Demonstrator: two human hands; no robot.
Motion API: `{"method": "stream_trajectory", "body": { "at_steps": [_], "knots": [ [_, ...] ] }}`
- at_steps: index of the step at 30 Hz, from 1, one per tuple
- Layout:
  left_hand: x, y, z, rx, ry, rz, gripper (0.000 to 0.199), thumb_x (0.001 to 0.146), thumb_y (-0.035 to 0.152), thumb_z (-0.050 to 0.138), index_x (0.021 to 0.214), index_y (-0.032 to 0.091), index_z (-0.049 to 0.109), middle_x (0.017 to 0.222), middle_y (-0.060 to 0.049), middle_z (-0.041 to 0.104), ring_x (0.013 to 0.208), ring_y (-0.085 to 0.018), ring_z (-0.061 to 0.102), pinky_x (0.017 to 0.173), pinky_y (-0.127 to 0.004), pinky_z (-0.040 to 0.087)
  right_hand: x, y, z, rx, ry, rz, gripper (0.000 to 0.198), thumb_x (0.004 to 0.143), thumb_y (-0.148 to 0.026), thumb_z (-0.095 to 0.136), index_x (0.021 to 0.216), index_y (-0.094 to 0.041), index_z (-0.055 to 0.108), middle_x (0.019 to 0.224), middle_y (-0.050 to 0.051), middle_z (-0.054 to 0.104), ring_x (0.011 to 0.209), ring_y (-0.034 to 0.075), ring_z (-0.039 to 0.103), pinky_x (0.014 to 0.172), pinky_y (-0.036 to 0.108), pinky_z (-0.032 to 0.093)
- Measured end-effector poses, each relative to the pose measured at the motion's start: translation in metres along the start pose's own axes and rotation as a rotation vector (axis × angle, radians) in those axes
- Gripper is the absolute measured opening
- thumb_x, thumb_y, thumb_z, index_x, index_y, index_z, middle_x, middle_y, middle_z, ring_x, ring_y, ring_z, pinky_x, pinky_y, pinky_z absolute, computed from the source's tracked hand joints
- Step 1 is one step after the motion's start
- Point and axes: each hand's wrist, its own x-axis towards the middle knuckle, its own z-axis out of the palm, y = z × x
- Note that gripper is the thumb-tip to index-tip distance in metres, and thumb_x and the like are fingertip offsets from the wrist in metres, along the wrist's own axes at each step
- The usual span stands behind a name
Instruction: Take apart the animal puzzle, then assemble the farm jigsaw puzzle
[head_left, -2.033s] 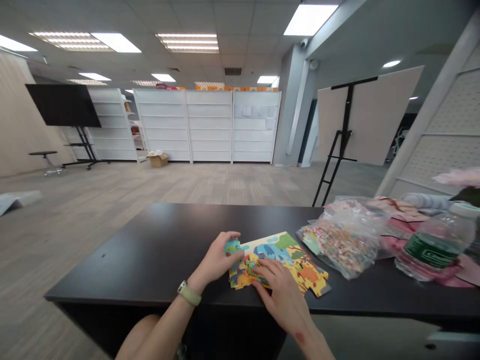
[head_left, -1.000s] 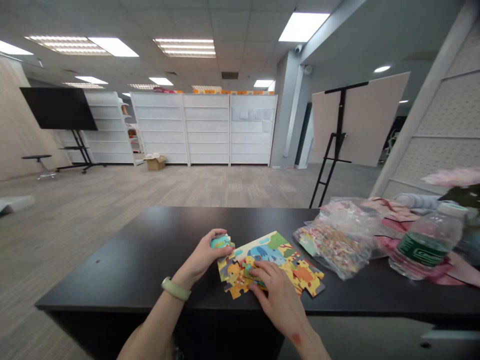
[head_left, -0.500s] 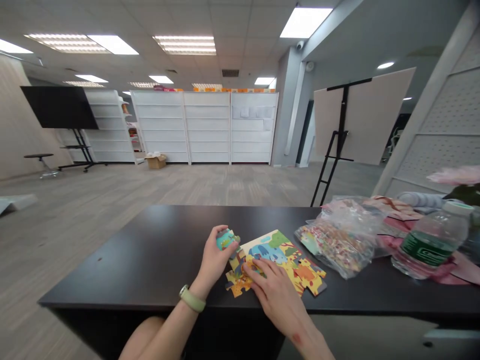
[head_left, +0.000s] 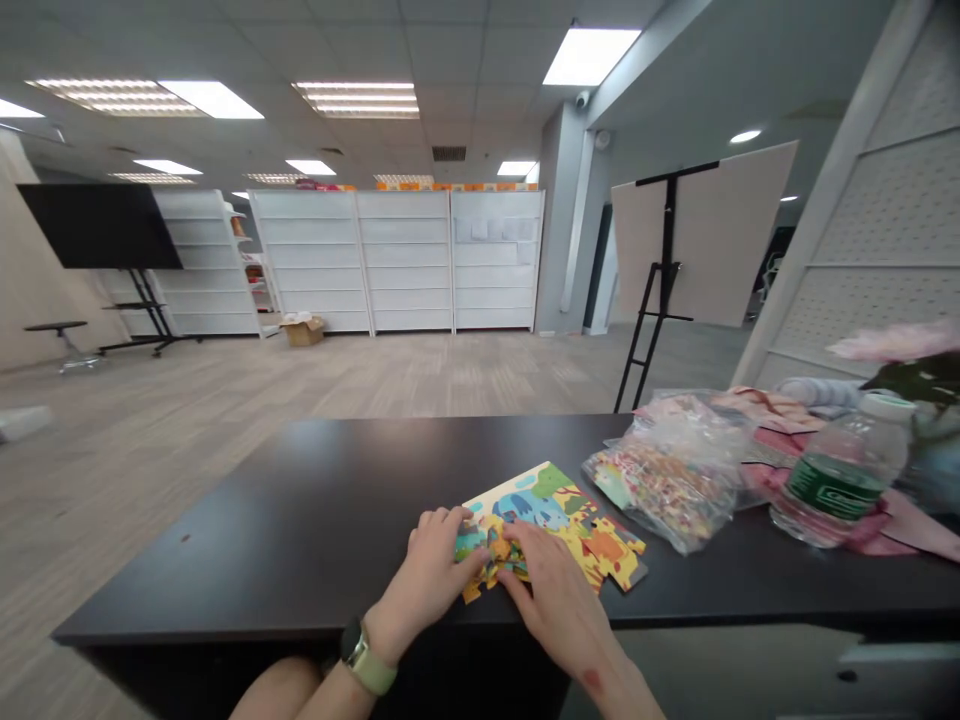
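Observation:
A colourful jigsaw puzzle [head_left: 534, 508] lies on the dark desk in front of me, with animal pictures in blue, yellow and green. Over its left part is a small heap of loose puzzle pieces [head_left: 496, 545]. My left hand [head_left: 429, 562] curls round the heap's left side, its thumb and fingers on a teal piece and its neighbours. From the right, my right hand [head_left: 553, 578] bends its thumb and fingers round the same heap. The two hands nearly meet, and they hide part of the pieces and the board beneath.
Right of the puzzle lies a clear plastic bag [head_left: 667, 485] of small pieces. Beyond it stand a water bottle [head_left: 840, 475] with a green label, pink cloth [head_left: 900, 525] and a pink flower [head_left: 896, 342]. The desk's front edge runs close under my wrists.
My left hand has come down and right with the teal piece, from above the desk to the heap. My right hand stays on the pieces. The view has shifted slightly.

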Motion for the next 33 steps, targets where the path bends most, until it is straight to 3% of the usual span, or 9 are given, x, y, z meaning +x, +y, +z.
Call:
{"method": "stream_trajectory", "body": {
  "at_steps": [6,15,24,28,31,33],
  "knots": [
    [-0.005,0.016,-0.007,-0.018,-0.105,0.004,0.048,0.073,0.030,0.075,0.120,0.025,0.066,0.111,-0.009,0.063,0.106,-0.034,0.057,0.096,-0.043,0.042,0.002,-0.003,-0.002,0.018,-0.020,0.023,0.029,0.091,-0.017,0.060,0.119,-0.025,0.061,0.126,0.007,0.067,0.123,0.027,0.059,0.105,0.047,0.049],
    [0.006,0.016,-0.011,-0.075,-0.105,-0.039,0.058,0.066,0.025,0.077,0.122,0.019,0.061,0.111,-0.008,0.056,0.105,-0.030,0.059,0.093,-0.039,0.045,0.004,-0.007,-0.004,0.001,-0.046,0.043,0.025,0.093,-0.020,0.060,0.118,-0.024,0.064,0.131,0.007,0.066,0.127,0.029,0.057,0.108,0.051,0.046],
    [0.016,0.010,-0.018,-0.145,-0.134,-0.039,0.056,0.064,0.027,0.081,0.118,0.020,0.067,0.112,-0.008,0.066,0.106,-0.030,0.061,0.093,-0.037,0.045,-0.001,0.001,0.005,-0.040,0.048,0.068,0.050,0.094,-0.028,0.061,0.143,-0.023,0.049,0.133,0.010,0.064,0.123,0.029,0.059,0.104,0.046,0.050],
    [0.020,0.007,-0.025,-0.272,-0.152,-0.020,0.058,0.063,0.026,0.083,0.119,0.019,0.068,0.114,-0.007,0.069,0.105,-0.028,0.062,0.094,-0.035,0.046,-0.001,0.002,0.006,-0.066,0.073,0.080,0.057,0.096,-0.026,0.058,0.150,-0.023,0.041,0.133,0.010,0.064,0.122,0.028,0.060,0.102,0.045,0.051],
    [0.022,0.002,-0.034,-0.487,-0.225,0.001,0.057,0.067,0.030,0.084,0.120,0.017,0.066,0.109,-0.007,0.071,0.098,-0.025,0.065,0.088,-0.033,0.050,0.000,0.000,0.005,-0.082,0.067,0.064,0.042,0.095,-0.022,0.056,0.137,-0.024,0.055,0.129,0.007,0.067,0.122,0.027,0.060,0.103,0.045,0.049],
    [0.024,-0.002,-0.040,-0.616,-0.209,-0.002,0.056,0.072,0.033,0.083,0.122,0.016,0.063,0.109,-0.008,0.071,0.096,-0.024,0.066,0.086,-0.033,0.051,0.001,-0.002,0.004,-0.084,0.056,0.054,0.032,0.095,-0.021,0.057,0.126,-0.025,0.063,0.127,0.005,0.068,0.122,0.027,0.060,0.103,0.044,0.048]
  ]
}}
